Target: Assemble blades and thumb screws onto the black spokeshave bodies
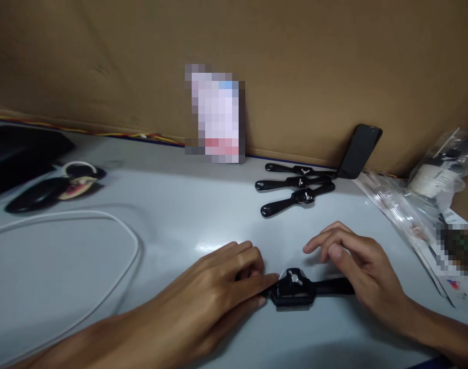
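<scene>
A black spokeshave (294, 287) lies on the table in front of me, its blade edge facing me and a silver thumbscrew on top. My left hand (234, 284) is closed around its left handle, with the thumb reaching the body and the handle mostly hidden by the fingers. Over the right handle hovers my right hand (357, 261), fingers loosely bent and apart, with nothing in them. Behind these, three similar black spokeshaves, a far one (305, 171), a middle one (300, 183) and a near one (306, 196), rest side by side.
A dark phone (359, 151) leans on the cardboard wall (142, 66). Clear plastic packaging (408, 215) covers the right side. A white cable (132, 230) loops across the left, near a black mouse (38, 195). A blurred-out upright item (220, 118) stands at the back.
</scene>
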### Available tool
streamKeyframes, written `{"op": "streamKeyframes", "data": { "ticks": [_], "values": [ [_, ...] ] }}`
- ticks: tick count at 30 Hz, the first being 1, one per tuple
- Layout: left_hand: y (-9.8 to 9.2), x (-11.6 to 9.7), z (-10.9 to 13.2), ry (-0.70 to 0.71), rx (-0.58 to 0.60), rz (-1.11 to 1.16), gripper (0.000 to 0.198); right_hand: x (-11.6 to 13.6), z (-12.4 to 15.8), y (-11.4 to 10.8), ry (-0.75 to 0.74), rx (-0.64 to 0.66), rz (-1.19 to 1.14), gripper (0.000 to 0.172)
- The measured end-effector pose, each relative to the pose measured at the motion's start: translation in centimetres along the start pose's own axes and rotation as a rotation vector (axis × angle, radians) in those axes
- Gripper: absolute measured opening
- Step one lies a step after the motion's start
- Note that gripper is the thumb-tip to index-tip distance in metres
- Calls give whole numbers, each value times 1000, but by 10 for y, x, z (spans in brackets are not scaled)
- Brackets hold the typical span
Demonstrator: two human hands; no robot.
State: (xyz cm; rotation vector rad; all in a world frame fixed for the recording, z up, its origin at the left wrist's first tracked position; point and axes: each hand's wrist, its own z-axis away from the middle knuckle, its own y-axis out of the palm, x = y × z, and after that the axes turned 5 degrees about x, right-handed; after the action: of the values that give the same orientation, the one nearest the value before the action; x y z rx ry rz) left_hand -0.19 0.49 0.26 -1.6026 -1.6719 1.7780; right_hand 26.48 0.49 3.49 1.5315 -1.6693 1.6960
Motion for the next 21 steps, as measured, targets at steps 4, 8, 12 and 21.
{"op": "streamKeyframes", "data": {
  "ticks": [4, 8, 12, 21],
  "values": [
    [-1, 0, 1, 3, 11, -2, 28, -3, 4, 0, 1, 87, -9, 22],
    [-1, -1, 1, 2, 8, 3, 28, -2, 4, 0, -74, 259, 31, 32],
    [-1, -2, 0, 3, 1, 11, 28, -3, 2, 0, -170, 245, 93, 28],
    [-1, 0, 1, -8, 20, 9, 30, -2, 3, 0, -91, 37, 47, 22]
  ]
}}
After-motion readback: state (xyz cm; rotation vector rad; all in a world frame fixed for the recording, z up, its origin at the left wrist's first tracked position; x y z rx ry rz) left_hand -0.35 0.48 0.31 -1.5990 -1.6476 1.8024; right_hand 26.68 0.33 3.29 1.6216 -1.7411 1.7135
